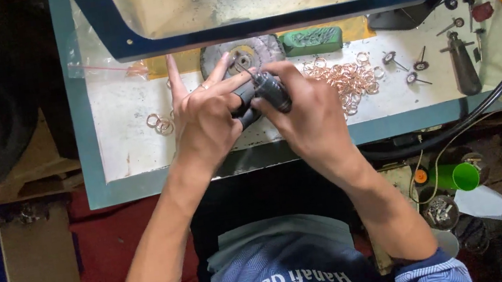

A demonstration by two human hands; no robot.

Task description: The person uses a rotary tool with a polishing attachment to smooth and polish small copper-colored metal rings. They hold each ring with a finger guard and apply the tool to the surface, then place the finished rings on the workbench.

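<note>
Copper rings (347,78) heaped; three rings (159,123) apart; both hands (260,110) grip one handpiece (271,89).

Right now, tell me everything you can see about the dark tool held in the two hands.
The rotary handpiece is a stubby, dark grey to black tool with a glossy, rounded body, apparently metal or hard plastic. A thin bit juts from its front end, up and to the left, toward a round buffing wheel lying on the white bench. The right hand wraps its body; the left hand meets it at the tip, fingers pinched there. What they pinch is too small to tell.
</note>
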